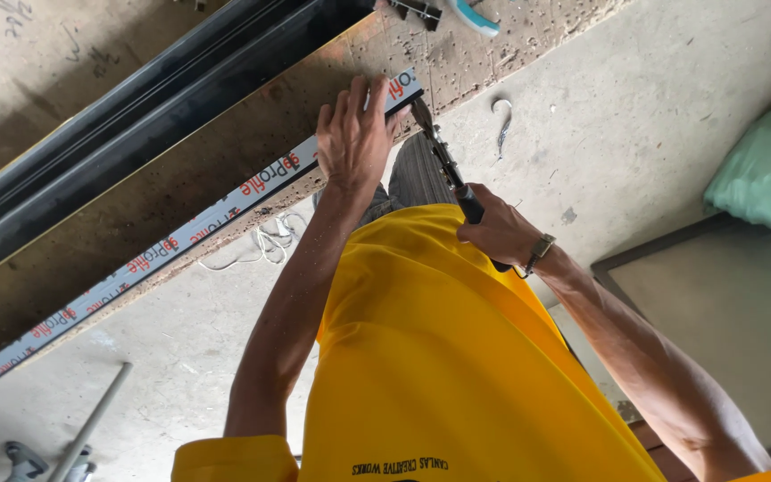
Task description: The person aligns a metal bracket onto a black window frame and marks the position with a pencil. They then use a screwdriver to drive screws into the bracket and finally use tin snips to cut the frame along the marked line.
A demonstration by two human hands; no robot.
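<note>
Left hand [352,134] presses flat on strip [180,236] end at bench [216,170] edge; right hand [497,234] grips snips [439,152] tight. Keep blades square, strip pinned.

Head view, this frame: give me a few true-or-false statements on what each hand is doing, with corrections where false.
1. The left hand presses flat on the long taped profile strip. True.
2. The right hand is empty. False: it grips the dark handle of a hand tool.
3. The tool's tip points at the strip's end. True.
4. The strip lies on the concrete floor. False: it lies along the workbench edge.
5. The shirt is blue. False: yellow.
</note>
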